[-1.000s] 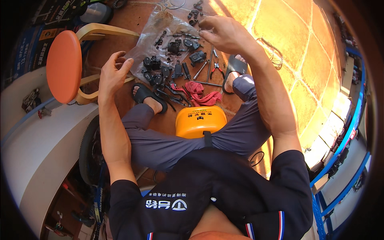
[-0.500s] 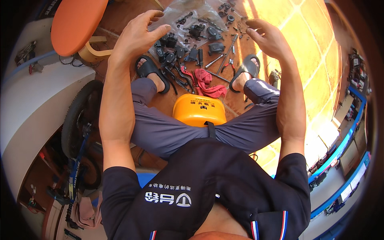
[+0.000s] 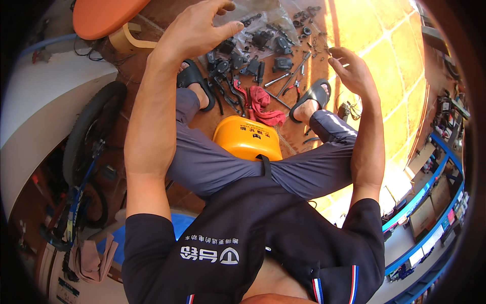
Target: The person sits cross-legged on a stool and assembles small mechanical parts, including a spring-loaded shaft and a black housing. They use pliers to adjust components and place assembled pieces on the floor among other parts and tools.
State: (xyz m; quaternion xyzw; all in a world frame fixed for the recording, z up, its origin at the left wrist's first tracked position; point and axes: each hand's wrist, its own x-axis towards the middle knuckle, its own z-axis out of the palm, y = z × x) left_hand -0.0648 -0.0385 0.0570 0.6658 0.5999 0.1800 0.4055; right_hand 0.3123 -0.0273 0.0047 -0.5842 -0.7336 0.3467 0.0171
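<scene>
My left hand (image 3: pixel 205 29) is raised over the far left of the spread of parts, thumb and fingers apart with nothing visible between them. Beyond the right foot, my right hand (image 3: pixel 351 72) hangs with loosely curled fingers, the thumb apart, and appears bare. On the floor between them lies a clear plastic sheet (image 3: pixel 260 19) with several black mechanical parts (image 3: pixel 262 38). Nearer me are black levers (image 3: pixel 227 92), a red lever (image 3: pixel 240 91), a crumpled red cloth (image 3: pixel 261 103), red-handled pliers (image 3: pixel 292 88) and a metal rod-like tool (image 3: pixel 277 79).
A yellow box-shaped object (image 3: pixel 247 139) stands between my legs. At the left are a round orange stool top (image 3: pixel 104 17) and a bicycle wheel (image 3: pixel 76 137). Blue-edged shelves (image 3: pixel 420 202) with goods curve along the right. Small loose parts (image 3: pixel 315 43) dot the tiled floor.
The view has shifted, so the floor items sit further right or higher. My left hand appears higher and further right; my right hand appears slightly lower. Both hands stay open.
</scene>
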